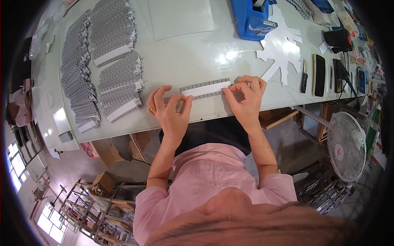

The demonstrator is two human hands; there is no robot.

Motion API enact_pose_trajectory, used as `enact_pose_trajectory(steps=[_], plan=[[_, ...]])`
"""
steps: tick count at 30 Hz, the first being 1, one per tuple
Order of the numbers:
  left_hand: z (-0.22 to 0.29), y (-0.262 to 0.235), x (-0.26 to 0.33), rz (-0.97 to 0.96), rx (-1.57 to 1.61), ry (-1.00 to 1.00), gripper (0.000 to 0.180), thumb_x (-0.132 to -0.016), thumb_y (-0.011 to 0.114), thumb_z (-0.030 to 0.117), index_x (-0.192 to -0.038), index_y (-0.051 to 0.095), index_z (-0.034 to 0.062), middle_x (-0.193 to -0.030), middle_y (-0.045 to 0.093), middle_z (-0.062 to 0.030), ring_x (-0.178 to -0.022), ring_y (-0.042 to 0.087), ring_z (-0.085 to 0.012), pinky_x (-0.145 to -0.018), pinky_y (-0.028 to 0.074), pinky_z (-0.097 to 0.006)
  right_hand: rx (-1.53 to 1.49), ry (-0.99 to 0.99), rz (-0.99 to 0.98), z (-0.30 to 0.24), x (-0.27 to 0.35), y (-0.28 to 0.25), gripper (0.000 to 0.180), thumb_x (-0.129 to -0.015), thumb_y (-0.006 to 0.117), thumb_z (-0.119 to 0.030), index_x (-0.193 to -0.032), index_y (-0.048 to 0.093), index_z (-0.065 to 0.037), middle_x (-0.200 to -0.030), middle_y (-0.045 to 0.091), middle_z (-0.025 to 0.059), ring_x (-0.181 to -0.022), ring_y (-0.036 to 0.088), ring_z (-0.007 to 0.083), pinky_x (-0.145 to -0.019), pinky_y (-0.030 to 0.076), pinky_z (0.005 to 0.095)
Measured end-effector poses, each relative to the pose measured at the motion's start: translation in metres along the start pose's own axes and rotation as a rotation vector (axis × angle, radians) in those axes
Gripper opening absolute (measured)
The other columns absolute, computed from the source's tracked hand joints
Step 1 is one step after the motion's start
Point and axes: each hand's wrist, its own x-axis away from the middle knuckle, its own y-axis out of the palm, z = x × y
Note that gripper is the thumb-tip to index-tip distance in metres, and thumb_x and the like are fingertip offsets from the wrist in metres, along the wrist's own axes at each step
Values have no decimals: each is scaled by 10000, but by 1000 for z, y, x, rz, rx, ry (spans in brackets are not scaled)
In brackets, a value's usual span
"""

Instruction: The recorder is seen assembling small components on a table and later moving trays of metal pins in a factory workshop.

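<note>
Near the table's front edge lies a short grey strip point(197, 96) divided into small segments. A narrow white strip point(206, 88) runs lengthwise along its middle. My left hand point(169, 110) pinches the left end of the white strip between thumb and forefinger, the other fingers curled loosely. At the opposite end, my right hand point(246, 101) has thumb and forefinger pinched on the same white strip. Whether the white strip is fully pressed down on the grey one, I cannot tell.
Long overlapping rows of grey segmented strips point(113, 30) cover the left side. A blue tape dispenser point(250, 20) stands at the back, beside a fan of white strips point(281, 45). A knife point(304, 78) and a phone point(319, 75) lie to the right. A fan point(347, 146) stands beyond the edge.
</note>
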Motion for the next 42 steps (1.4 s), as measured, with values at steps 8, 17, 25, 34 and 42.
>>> enact_pose_trajectory(steps=[8, 17, 25, 34, 42], plan=[[0, -1, 0, -6, -9, 0, 178, -709, 829, 221, -709, 659, 169, -1184, 524, -15, -1197, 408, -278, -954, 270, -458, 6, -19, 3, 1, 1, 0, 168, -665, 810, -93, -711, 648, -83, -949, 578, 56, -978, 429, 287, -838, 382, 390], [1, -1, 0, -7, -44, 24, 196, -719, 827, 234, -748, 651, 151, -1214, 500, -53, -1201, 387, -308, -952, 269, -470, 54, -47, 2, 2, 0, 0, 197, -666, 809, -97, -745, 629, -88, -988, 568, 64, -996, 428, 300, -859, 371, 405], [3, -4, -1, -9, -70, -31, 388, -711, 841, 243, -932, 564, 86, -1277, 407, -148, -1203, 327, -376, -1001, 257, -523, 26, 5, -15, 6, 1, -3, 187, -723, 736, -33, -843, 604, -89, -1060, 545, 88, -1034, 411, 315, -882, 362, 420], [-26, -20, 18, 124, 2, 239, 247, -747, 778, 152, -980, 693, 147, -1156, 552, -66, -1118, 449, -310, -952, 325, -424, 48, -79, 17, 0, 18, -7, 267, -759, 668, -16, -1007, 677, -113, -1138, 560, 86, -1097, 420, 330, -891, 377, 414], [-29, -18, 20, -58, -229, 408, 279, -843, 671, 260, -1111, 719, 201, -1274, 586, -20, -1187, 465, -272, -971, 315, -417, 191, -351, -221, -48, 43, 35, 429, -797, 670, -267, -1223, 676, -214, -1393, 497, 108, -1212, 393, 334, -977, 320, 430]])
